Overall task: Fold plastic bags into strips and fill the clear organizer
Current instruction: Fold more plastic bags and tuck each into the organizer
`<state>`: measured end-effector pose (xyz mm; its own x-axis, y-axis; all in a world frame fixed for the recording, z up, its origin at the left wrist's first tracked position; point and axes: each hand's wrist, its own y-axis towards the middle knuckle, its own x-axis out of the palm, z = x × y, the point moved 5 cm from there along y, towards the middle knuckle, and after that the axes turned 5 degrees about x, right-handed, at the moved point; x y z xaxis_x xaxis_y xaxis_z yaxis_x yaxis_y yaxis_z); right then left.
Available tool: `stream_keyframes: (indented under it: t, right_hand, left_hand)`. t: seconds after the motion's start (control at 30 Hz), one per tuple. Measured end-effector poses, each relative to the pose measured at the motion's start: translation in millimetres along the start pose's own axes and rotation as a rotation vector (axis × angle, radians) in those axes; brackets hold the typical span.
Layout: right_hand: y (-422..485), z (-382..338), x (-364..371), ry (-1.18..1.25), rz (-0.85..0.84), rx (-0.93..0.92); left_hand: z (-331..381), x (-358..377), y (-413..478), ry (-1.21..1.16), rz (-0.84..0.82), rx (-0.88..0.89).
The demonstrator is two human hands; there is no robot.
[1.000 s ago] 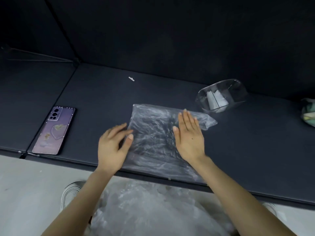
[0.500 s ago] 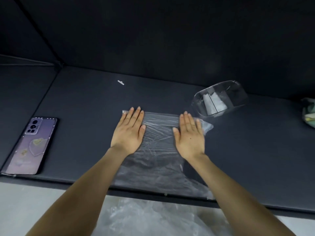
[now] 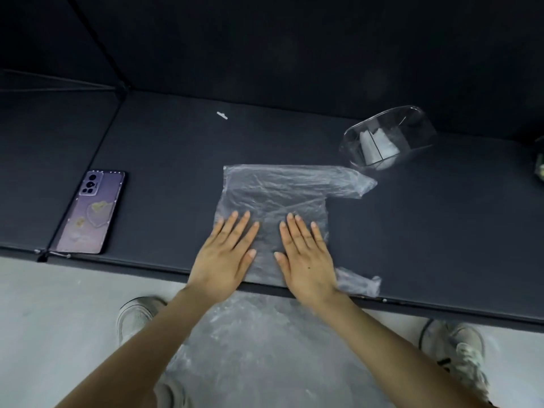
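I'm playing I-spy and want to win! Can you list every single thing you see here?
Thin crinkly plastic bag: one, clear, spread flat mid-table.
Rounded plastic organizer: one, clear, table's far right.
Folded bag strips: count unclear, white, inside the organizer.
Smartphone in glossy case: one, purple, back up, table's left near edge.
Small scrap: one, white, table's far side.
Padded table: one, black, holding these things.
Heap of plastic bags: one, clear, below the table's near edge.
Sneakers: two, pale, on the floor.
Cut-off object: one, greenish, right edge, unidentifiable.
Left hand: one, bare, flat on the bag's near left.
Right hand: one, bare, flat on the bag's near right.
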<state>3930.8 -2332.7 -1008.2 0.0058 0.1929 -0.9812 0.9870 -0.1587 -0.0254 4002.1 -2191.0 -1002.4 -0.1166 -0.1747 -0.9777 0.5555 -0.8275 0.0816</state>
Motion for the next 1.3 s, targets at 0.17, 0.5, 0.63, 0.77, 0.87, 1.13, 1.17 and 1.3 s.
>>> stream_keyframes:
  t: [0.17, 0.5, 0.63, 0.77, 0.87, 1.13, 1.17, 1.3]
  right_hand:
    - [-20, 46, -16, -0.024, 0.129, 0.033]
    - [-35, 5, -29, 0.168, 0.339, -0.340]
    - [-42, 1, -34, 0.318, 0.207, -0.180]
    - [-43, 9, -46, 0.884, -0.310, 0.267]
    - [-31, 18, -56, 1.080, -0.584, 0.405]
    - [21, 39, -74, 0.845, -0.498, 0.440]
    - [25, 39, -76, 0.829, -0.489, 0.423]
    - [43, 44, -74, 0.568, -0.473, 0.311]
  left_hand:
    - [-7, 12, -8, -0.030, -0.060, -0.061]
    - [-20, -9, -8, -0.757, 0.082, -0.276]
    - [-18, -31, -21, -0.952, 0.136, -0.310]
    - [-19, -40, -38, -1.264, 0.116, -0.411]
    - [-25, -36, -43, -1.398, 0.134, -0.530]
    - [-16, -30, -16, -1.007, 0.196, -0.715]
    - [-17, -28, -15, -0.974, 0.204, -0.744]
    - [-20, -22, -11, -0.958, 0.220, -0.815]
